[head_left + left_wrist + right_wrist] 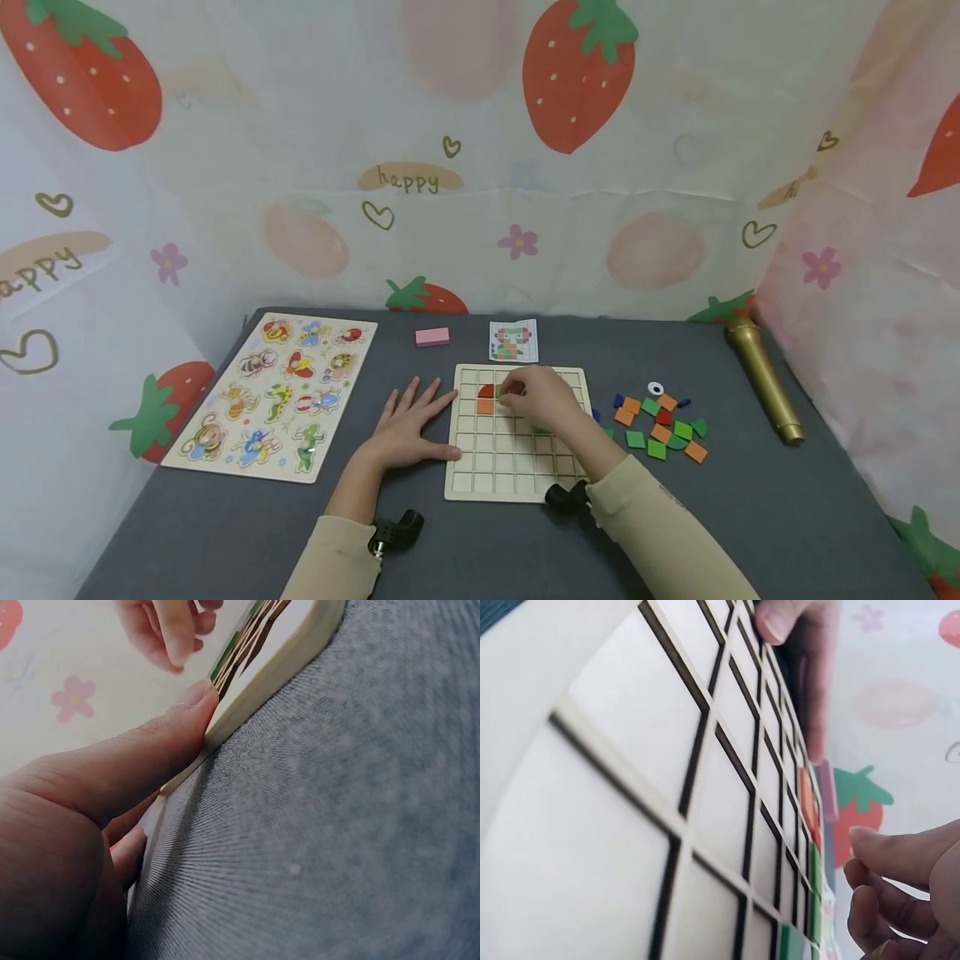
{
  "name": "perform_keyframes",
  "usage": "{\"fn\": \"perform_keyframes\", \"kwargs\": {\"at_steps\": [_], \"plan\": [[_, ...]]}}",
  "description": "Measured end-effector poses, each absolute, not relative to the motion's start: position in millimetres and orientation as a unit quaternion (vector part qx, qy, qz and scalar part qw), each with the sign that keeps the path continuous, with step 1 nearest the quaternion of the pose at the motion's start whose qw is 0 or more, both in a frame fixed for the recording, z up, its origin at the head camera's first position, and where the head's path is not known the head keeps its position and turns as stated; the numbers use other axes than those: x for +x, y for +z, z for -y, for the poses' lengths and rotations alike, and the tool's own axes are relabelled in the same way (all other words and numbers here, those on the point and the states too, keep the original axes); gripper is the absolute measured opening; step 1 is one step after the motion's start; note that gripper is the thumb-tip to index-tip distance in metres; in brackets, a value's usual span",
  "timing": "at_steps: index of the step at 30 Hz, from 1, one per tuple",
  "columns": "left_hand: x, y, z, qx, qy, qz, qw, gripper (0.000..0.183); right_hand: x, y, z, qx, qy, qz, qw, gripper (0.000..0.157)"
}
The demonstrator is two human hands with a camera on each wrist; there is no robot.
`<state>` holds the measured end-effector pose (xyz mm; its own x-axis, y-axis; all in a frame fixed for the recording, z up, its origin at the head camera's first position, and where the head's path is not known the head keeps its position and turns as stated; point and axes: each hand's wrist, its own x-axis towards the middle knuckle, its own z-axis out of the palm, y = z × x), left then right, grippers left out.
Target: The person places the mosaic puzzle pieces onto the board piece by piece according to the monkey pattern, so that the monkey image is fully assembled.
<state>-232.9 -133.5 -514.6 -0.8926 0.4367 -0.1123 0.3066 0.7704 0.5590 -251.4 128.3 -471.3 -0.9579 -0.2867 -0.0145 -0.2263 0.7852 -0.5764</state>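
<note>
A square wooden grid board [472,481] lies flat on the dark table. My left hand [405,433] is spread at its left edge, with the thumb [169,742] against the board's side. Over the upper middle of the grid is my right hand [542,398], its fingers loosely bent and no piece showing between them in the right wrist view. Beside its fingertips, a green piece [498,391] sits in a cell. To the left are a red rounded piece [486,391] and an orange square [485,406] below it. Another green piece [540,431] shows partly under the right hand.
Several loose green, orange, red and blue pieces [657,450] and a white ring [656,388] lie right of the board. Behind it are a pattern card [513,341] and a pink block [432,337]. An insect puzzle board [285,400] lies left, a gold cylinder [765,383] far right.
</note>
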Motion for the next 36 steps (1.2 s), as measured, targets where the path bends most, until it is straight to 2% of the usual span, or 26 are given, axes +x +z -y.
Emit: {"fn": "perform_keyframes", "kwargs": {"at_steps": [11, 27, 36], "plan": [[-234, -517, 132, 0.202, 0.273, -0.933, 0.120, 0.101, -240, -460, -174, -0.098, -0.316, -0.943, 0.030, 0.010], [-232, -515, 131, 0.202, 0.278, -0.931, 0.122, 0.101, -234, -468, -231, -0.056, -0.301, -0.952, 0.004, 0.014], [-233, -515, 134, 0.204, 0.274, -0.933, 0.116, 0.101, -237, -468, -260, -0.013, -0.281, -0.959, 0.022, 0.024]]}}
